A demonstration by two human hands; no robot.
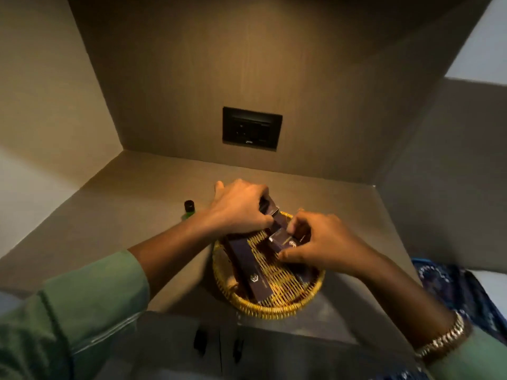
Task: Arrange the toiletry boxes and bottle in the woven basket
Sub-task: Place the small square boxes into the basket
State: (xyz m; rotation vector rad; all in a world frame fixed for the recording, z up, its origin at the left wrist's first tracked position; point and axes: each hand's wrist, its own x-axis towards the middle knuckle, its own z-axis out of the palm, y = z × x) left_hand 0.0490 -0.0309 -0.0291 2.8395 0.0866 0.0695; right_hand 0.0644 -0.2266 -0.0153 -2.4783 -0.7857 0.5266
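A round woven basket (pixel 270 308) sits on the counter in front of me. A long dark purple box (pixel 251 267) lies in its left half. My left hand (pixel 241 205) grips another dark box (pixel 270 209) at the basket's far rim. My right hand (pixel 319 244) holds a small dark box (pixel 282 241) over the basket's right side. A green bottle with a black cap (pixel 188 208) stands on the counter left of the basket, partly hidden by my left forearm.
A black wall socket plate (pixel 251 128) is set in the back wall of the alcove. Side walls close in on both sides. A blue patterned cloth (pixel 450 286) lies at the right. The counter's front edge (pixel 274 327) runs just below the basket.
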